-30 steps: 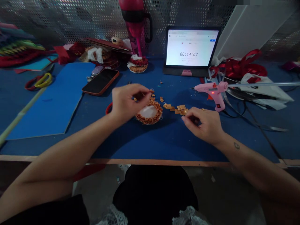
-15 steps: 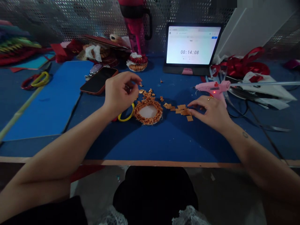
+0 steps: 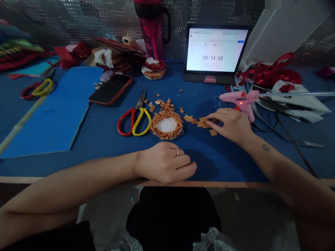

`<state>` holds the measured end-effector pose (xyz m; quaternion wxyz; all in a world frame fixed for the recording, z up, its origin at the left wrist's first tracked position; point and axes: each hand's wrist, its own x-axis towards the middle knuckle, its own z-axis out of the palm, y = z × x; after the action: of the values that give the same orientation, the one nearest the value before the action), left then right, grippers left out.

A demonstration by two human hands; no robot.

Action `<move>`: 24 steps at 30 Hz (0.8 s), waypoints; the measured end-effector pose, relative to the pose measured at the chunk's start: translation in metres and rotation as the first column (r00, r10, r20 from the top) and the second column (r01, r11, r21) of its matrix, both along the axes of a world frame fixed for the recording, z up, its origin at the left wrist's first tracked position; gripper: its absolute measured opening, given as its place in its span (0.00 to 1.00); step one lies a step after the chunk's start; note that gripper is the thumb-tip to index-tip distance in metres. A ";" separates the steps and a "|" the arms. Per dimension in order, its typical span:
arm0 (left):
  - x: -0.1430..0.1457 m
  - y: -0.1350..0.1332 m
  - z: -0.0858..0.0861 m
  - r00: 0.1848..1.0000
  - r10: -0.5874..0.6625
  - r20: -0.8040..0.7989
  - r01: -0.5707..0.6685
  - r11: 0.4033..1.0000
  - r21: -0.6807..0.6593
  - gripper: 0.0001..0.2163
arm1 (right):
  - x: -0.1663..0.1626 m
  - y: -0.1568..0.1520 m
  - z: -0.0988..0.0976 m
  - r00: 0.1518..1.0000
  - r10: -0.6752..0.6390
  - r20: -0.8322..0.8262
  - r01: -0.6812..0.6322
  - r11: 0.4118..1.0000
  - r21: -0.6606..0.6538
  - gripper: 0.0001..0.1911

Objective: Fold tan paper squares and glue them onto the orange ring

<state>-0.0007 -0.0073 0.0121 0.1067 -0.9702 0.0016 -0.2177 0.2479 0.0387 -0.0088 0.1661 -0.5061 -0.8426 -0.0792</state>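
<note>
My left hand (image 3: 167, 162) is closed, knuckles up, by the front table edge; its curled fingers hide whatever may be inside. The thumb and fingertips of my right hand (image 3: 230, 126) pinch at a small brown square (image 3: 203, 120) among several loose squares. Between the hands, toward the left, lies a round piece with a ruffled brown border (image 3: 155, 130) around a white centre (image 3: 167, 124). Crumpled brown bits (image 3: 165, 105) lie just behind it. Scissors (image 3: 141, 122) with one red and one yellow handle rest at its left side.
A pink glue gun (image 3: 239, 98) with a lit red light stands behind my right hand. Farther back are a tablet (image 3: 216, 48), a pink tumbler (image 3: 149, 33) and a small ruffled ornament (image 3: 154, 69). A phone (image 3: 111, 90) and a blue sheet (image 3: 54, 115) lie left.
My left hand has come down from above the scissors toward the front edge and closed, uncovering the scissors. My right hand stays at the brown squares, its fingertips slightly farther left.
</note>
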 end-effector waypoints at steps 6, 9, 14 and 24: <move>0.001 -0.002 -0.004 0.999 -0.023 -0.024 0.023 1.000 0.015 0.07 | -0.003 0.000 0.003 0.998 0.023 -0.058 -0.015 0.991 0.135 0.10; 0.002 -0.003 -0.005 0.999 -0.024 -0.044 0.025 1.000 0.016 0.07 | -0.003 -0.002 0.007 0.996 -0.006 -0.092 0.019 0.989 0.146 0.10; 0.002 -0.002 -0.006 0.999 -0.022 -0.047 0.023 1.000 0.015 0.07 | -0.002 0.002 0.001 0.999 0.033 0.026 -0.036 0.993 0.116 0.10; 0.002 0.000 -0.007 0.997 -0.027 -0.067 0.029 0.999 0.025 0.07 | -0.003 0.004 0.011 0.907 -0.041 -0.419 -0.009 0.993 -0.116 0.09</move>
<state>0.0017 -0.0078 0.0054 0.1159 -0.9753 0.0216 -0.1866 0.2445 0.0424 0.0026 0.3135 -0.5269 -0.7860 0.0792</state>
